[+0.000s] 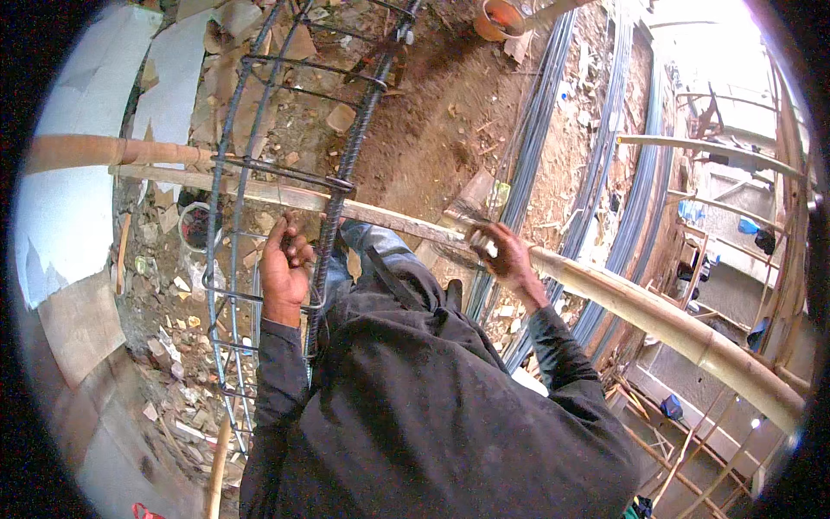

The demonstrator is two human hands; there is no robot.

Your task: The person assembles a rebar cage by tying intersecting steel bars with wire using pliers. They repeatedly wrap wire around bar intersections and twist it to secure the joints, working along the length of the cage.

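Note:
A rebar cage [331, 203] of long dark bars and square stirrups runs lengthwise on my left. My left hand [285, 270] is raised between its bars, palm up and fingers curled in. Whatever those fingertips pinch is too small to make out. My right hand [508, 259] is closed just over a bamboo pole [622, 294], to the right of the cage. Something pale shows between its fingers, but its kind is hidden. The pole passes crosswise in front of my body, and the cage lies across its left part.
Several bundles of steel bars [538, 130] lie on the ground to the right. An orange bucket [494, 22] stands at the far side, and a pale bucket [192, 227] left of the cage. Broken rubble [177, 346] covers the ground there. Another bamboo pole [86, 154] juts in from the left.

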